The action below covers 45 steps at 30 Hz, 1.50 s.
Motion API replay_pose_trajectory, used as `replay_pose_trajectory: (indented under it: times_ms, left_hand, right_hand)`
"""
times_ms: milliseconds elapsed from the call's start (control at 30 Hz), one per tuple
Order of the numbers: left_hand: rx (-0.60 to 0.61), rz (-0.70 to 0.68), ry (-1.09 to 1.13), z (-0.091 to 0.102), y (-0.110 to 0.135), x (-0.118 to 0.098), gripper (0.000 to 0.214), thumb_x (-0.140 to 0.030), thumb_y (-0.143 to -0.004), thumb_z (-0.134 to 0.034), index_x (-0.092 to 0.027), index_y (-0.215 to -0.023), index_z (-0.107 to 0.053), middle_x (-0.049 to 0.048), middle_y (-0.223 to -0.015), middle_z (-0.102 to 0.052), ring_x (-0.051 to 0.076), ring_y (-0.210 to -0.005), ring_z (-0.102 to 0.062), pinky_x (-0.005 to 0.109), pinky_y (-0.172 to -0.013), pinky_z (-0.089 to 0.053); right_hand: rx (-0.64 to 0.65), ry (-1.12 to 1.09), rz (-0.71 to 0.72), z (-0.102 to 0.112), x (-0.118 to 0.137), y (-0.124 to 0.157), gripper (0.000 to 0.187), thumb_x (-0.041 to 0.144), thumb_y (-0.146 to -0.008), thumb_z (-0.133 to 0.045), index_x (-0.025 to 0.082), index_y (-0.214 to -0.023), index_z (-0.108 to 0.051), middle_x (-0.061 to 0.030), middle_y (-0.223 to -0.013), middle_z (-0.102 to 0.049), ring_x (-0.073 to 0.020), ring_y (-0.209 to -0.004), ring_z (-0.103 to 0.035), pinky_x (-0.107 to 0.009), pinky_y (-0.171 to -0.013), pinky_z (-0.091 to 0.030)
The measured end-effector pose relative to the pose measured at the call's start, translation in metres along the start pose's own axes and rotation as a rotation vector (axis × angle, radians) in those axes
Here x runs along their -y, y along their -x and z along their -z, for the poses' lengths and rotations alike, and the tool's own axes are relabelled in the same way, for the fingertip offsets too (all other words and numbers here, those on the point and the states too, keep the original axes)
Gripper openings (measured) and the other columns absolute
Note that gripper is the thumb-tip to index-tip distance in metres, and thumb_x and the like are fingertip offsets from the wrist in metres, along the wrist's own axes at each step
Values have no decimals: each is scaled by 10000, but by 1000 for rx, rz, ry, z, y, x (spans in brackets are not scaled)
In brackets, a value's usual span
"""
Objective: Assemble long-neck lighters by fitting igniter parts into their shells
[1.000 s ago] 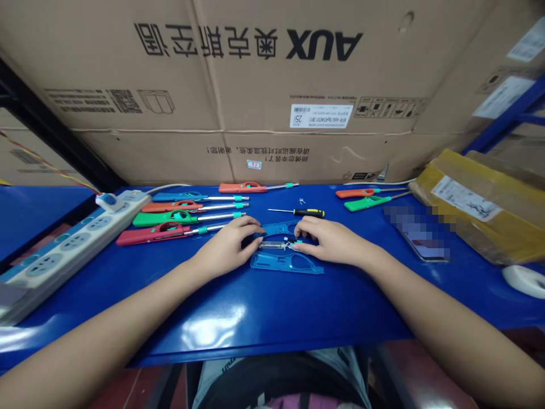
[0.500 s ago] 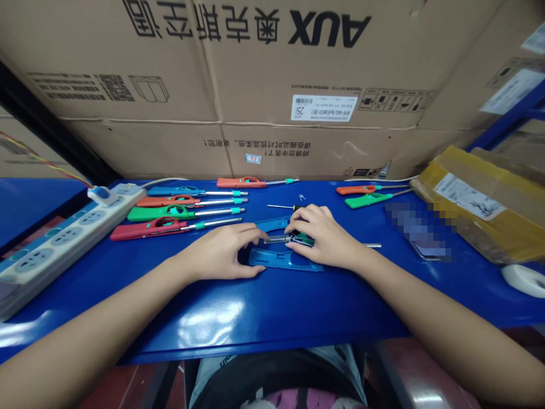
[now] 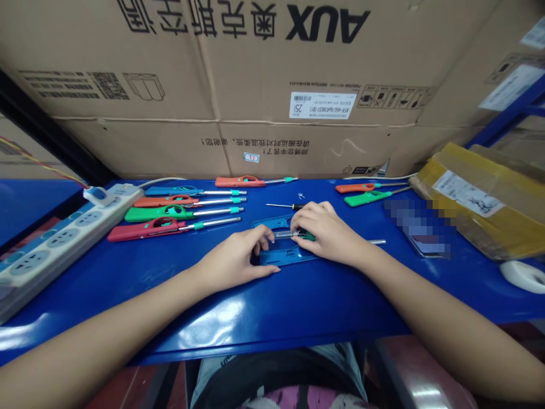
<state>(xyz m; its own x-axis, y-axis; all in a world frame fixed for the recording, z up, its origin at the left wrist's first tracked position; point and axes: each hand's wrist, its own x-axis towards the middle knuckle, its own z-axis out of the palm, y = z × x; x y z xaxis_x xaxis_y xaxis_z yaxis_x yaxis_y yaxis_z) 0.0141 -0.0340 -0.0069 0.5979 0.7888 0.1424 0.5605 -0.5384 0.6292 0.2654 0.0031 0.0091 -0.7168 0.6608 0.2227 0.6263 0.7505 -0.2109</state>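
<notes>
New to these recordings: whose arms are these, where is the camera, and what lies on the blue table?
There is no machine: these are a person's two bare arms, filmed by one camera worn on the head, looking forward and down. The left hand rests on the left end of an opened blue lighter shell; the right hand covers its inner parts, and a metal tube sticks out to the right. Whether either hand grips is unclear. On the blue table lie a row of long-nosed lighters, two more lighters at right, a screwdriver, a power strip, a yellow parcel and a tape roll. Cardboard boxes stand behind.
</notes>
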Motion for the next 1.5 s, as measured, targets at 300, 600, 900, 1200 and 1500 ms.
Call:
replay_pose_trajectory:
  times_ms: [300, 600, 900, 1200, 1500]
  left_hand:
    - [-41, 43, 43, -2, 1, -1, 525, -428, -782, -796, -227, -1138, -467, -5, -934, -623, 138, -722, -598, 270, -630, -517]
    - [3, -12, 14, 2, 2, -2, 422, -266, -785, -737, -229, -1135, -504, 2, -975, -616, 150, -841, -600, 271, -718, -521]
    - [-9, -36, -4, 2, 2, -1, 419, -263, -785, -739, -217, -1136, -514, 3, -956, -628, 148, -815, -598, 270, -727, -518]
    - [-8, -42, -6, 2, 2, 0, 417, -251, -785, -741, -220, -1138, -521, 0, -951, -628, 155, -823, -605, 277, -737, -514]
    - [1, -83, -77, 4, 2, -2, 380, -286, -826, -715, -208, -1166, -567, 27, -1023, -647, 183, -912, -620, 305, -805, -529]
  right_hand:
    - [33, -229, 102, 20, 0, 10, 55, 248, -891, -683, 209, -930, -678, -12, -955, -741, -177, -929, -649, -350, -972, -354]
    - [87, -216, 155, 8, 12, 8, 62, 223, -889, -676, 191, -919, -720, -36, -891, -739, -203, -894, -619, -369, -898, -388]
    - [17, -186, 199, 2, 9, 8, 82, 264, -897, -682, 197, -927, -720, -48, -932, -713, -207, -935, -595, -378, -907, -404]
    - [2, -224, 225, -5, 5, 7, 83, 258, -907, -683, 192, -937, -725, -42, -921, -698, -196, -923, -588, -377, -914, -405]
    - [7, -124, 227, -5, 6, 6, 169, 364, -917, -687, 219, -910, -772, -58, -963, -630, -199, -930, -560, -375, -889, -405]
